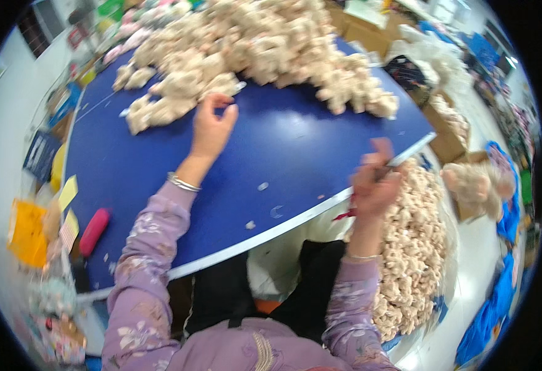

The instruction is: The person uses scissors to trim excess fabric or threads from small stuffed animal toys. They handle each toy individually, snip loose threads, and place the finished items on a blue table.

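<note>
My left hand (214, 127) reaches over the blue table with thumb and fingers curved apart, holding nothing. Its fingertips are next to the nearest beige plush toys (166, 105) of a big heap. Over the table's right edge, my right hand (375, 188) is smeared by motion, its fingers curled round a small dark tool (382, 172) whose kind I cannot make out. A bit of red cord or ribbon (345, 215) shows beside that hand. Farther right, a blurred beige plush toy (478, 188) appears apart from my hands; whether it is in the air I cannot tell.
The blue table (271, 167) has a pale curved edge before me, with small white scraps on it. A pink oblong object (94, 232) lies at its left. Below its right edge sits a large bag of beige plush toys (410, 260). Cardboard boxes (444, 139) stand at right.
</note>
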Demonstrator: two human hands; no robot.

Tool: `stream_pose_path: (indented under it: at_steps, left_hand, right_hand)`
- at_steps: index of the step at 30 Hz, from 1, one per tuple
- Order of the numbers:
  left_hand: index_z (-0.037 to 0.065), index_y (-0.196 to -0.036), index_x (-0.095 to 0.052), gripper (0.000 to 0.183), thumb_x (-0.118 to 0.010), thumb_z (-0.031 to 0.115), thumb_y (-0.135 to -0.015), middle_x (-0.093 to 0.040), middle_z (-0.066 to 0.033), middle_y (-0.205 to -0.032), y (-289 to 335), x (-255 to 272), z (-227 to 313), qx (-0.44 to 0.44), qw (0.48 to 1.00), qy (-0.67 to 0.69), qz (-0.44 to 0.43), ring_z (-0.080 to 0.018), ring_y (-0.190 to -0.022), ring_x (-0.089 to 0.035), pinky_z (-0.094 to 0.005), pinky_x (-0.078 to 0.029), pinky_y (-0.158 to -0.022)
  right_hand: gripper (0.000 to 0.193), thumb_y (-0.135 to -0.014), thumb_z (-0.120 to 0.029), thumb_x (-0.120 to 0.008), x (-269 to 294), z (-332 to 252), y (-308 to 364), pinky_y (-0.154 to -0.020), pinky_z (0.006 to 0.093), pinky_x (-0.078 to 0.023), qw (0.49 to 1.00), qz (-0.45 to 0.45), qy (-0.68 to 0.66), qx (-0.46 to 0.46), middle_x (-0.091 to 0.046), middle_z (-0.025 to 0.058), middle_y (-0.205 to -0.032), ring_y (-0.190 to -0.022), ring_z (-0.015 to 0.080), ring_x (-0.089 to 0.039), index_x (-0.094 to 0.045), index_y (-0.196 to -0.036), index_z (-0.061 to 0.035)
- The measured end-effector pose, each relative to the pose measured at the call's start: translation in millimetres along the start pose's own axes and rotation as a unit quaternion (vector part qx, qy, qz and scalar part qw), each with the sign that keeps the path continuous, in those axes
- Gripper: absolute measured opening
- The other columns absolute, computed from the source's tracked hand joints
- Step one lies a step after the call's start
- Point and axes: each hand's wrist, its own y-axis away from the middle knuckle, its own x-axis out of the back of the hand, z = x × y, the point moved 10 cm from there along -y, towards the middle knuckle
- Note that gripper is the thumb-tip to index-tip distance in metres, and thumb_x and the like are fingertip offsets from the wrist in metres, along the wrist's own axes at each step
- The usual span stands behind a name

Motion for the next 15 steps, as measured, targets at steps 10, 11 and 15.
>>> stream_pose_path:
  at_steps: [10,11,15]
  left_hand:
    - [0.002,-0.107,-0.058,0.025,-0.062,0.01,-0.083,-0.061,-0.0101,-0.1,-52.9,-48.6,-37.7,0.019,0.976,-0.19,-0.109,-0.0223,-0.087,-0.059,-0.0383,-0.049,-0.076]
    - [0.001,-0.105,-0.058,0.022,-0.061,0.009,-0.085,-0.061,-0.009,-0.095,-45.2,-51.3,-27.1,0.082,0.985,-0.093,-0.119,-0.0194,-0.081,-0.059,-0.0354,-0.049,-0.073]
    - [0.0,-0.108,-0.057,0.021,-0.052,0.013,-0.093,-0.062,-0.0027,-0.095,6.8,-87.1,-0.6,0.17,0.929,0.281,-0.167,-0.0074,-0.078,-0.057,-0.0247,-0.048,-0.067]
  right_hand:
    - [0.018,-0.091,-0.015,-0.058,-30.3,79.1,6.4,-0.061,0.0279,-0.046,0.896,-0.046,0.426,-0.116,-0.061,0.0065,-0.071,-0.066,0.0126,-0.059,-0.058,-0.087,0.0024]
    - [0.02,-0.091,-0.017,-0.059,-27.6,75.8,1.8,-0.063,0.0294,-0.047,0.898,-0.038,0.424,-0.109,-0.062,0.0081,-0.074,-0.067,0.0155,-0.059,-0.057,-0.088,0.0024]
    - [0.031,-0.09,-0.026,-0.062,-28.9,52.7,-24.1,-0.07,0.0323,-0.049,0.855,0.036,0.518,0.02,-0.064,0.0134,-0.086,-0.075,0.0209,-0.061,-0.058,-0.098,0.0036]
